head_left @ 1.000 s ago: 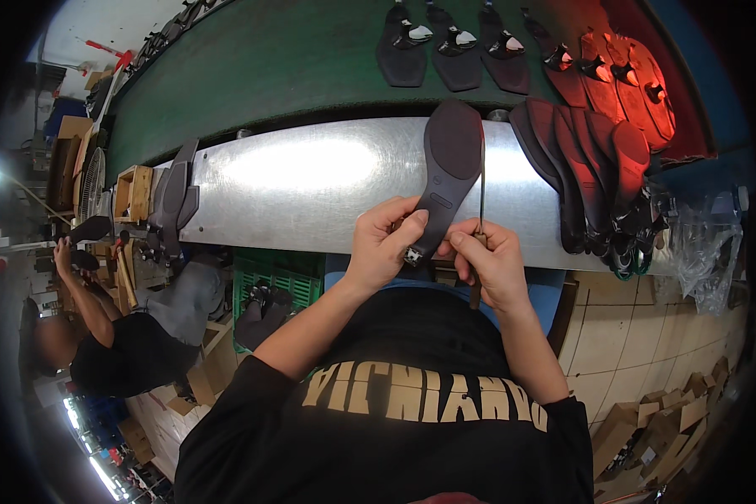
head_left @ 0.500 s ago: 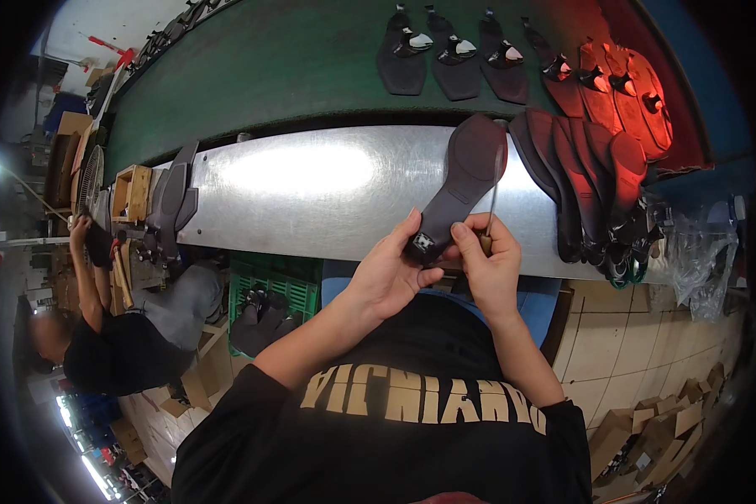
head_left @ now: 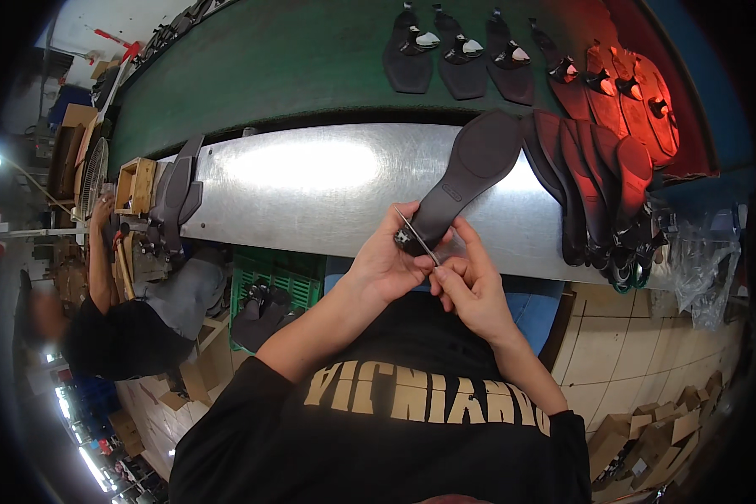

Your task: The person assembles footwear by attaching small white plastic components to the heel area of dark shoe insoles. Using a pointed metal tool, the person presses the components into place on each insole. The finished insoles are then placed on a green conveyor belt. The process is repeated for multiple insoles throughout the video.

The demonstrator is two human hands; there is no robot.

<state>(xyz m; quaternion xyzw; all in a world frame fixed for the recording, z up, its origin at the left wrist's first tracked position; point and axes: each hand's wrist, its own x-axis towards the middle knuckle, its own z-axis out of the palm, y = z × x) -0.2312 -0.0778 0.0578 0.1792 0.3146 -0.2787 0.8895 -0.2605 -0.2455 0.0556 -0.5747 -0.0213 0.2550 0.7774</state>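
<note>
Pinched at its heel by the left hand (head_left: 386, 265), a dark shoe sole (head_left: 466, 172) sticks out over the bench's (head_left: 311, 181) near edge, right hand (head_left: 470, 286) closed on a thin blade (head_left: 418, 241) there; prob. light, bendy, so hold the stiffer heel.

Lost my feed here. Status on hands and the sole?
Left hand grips dark shoe sole at heel. Right hand pinches thin metal tool against it. Sole row lies close right.
</note>
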